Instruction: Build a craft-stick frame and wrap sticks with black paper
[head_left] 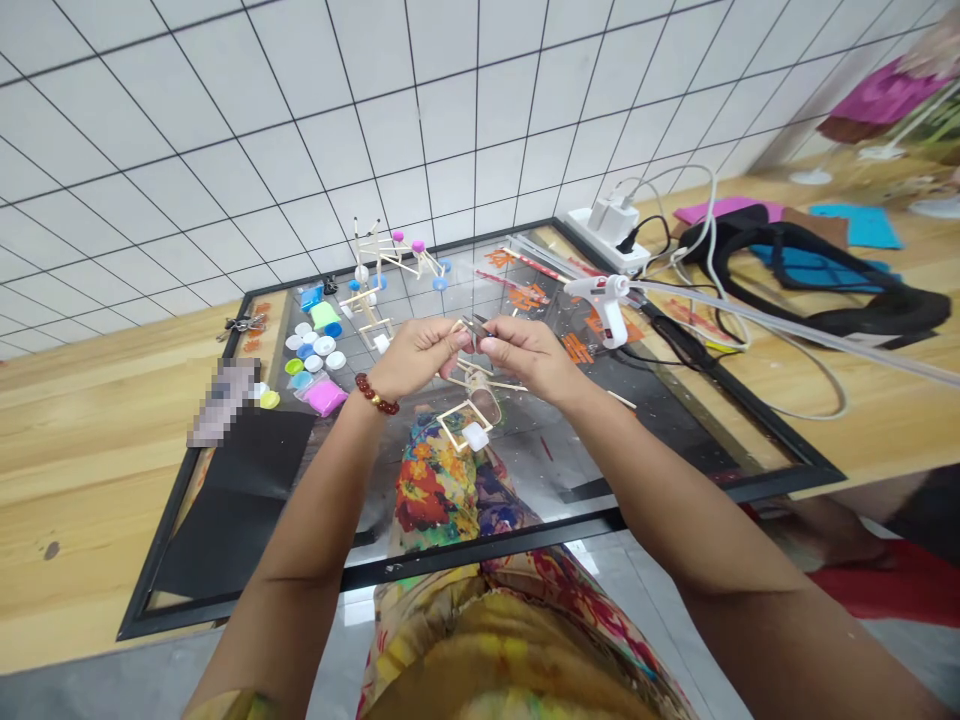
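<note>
L hand (414, 360), R hand (527, 358) together, both pinching prob. small metal pliers (474, 332), wood-stick frame (459, 425) below

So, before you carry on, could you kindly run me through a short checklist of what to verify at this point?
1. Grip of the left hand and right hand on the small metal piece: ok, fingers of both hands are on it.
2. Stick frame supported: cannot tell, it sits below the hands.
3. Hot glue gun set down: ok, it lies on the glass board, unheld.
4. Glue gun plugged into the power strip: cannot tell, the cables tangle.
5. Bottle caps and bag of pink clay at hand: ok, left of the left hand.
</note>
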